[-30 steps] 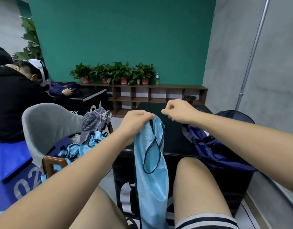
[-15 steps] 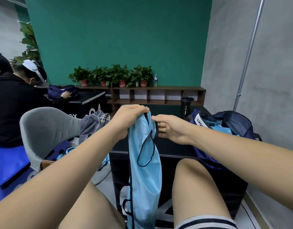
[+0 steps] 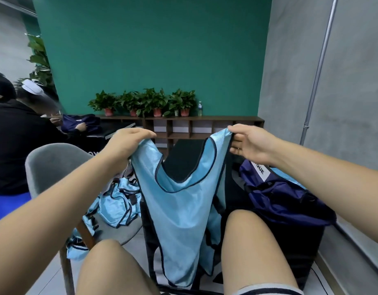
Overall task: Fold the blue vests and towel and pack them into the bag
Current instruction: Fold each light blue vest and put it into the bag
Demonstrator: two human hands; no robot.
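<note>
I see both arms reaching forward from the lower corners, elbows a little bent, with the hands at about the same height and well apart. The left hand (image 3: 128, 143) is palm down; its fingers lie together and curl over one shoulder strap of the vest (image 3: 183, 209), and the thumb is hidden under the cloth. The right hand (image 3: 251, 143) is turned more on its side, with the thumb on top and the curled fingers below, so it pinches the other strap at its tip.

The vest is light blue with a dark edge. It hangs spread open between the two hands, the neck opening sags in the middle, and the lower part falls between my knees, in front of the black table (image 3: 183, 162).

The bag (image 3: 286, 201) is dark blue and lies on the right side of the table, under the right forearm. A white label with letters is at its top, and some light blue cloth shows just beside it.

More vests (image 3: 120, 201) lie in a heap on the grey chair (image 3: 49, 167) at the left, under the left forearm. I cannot make out the towel clearly. Behind the chair a person (image 3: 13, 135) in black sits at another table. Potted plants (image 3: 145, 101) stand on a shelf (image 3: 205, 124) by the green wall.
</note>
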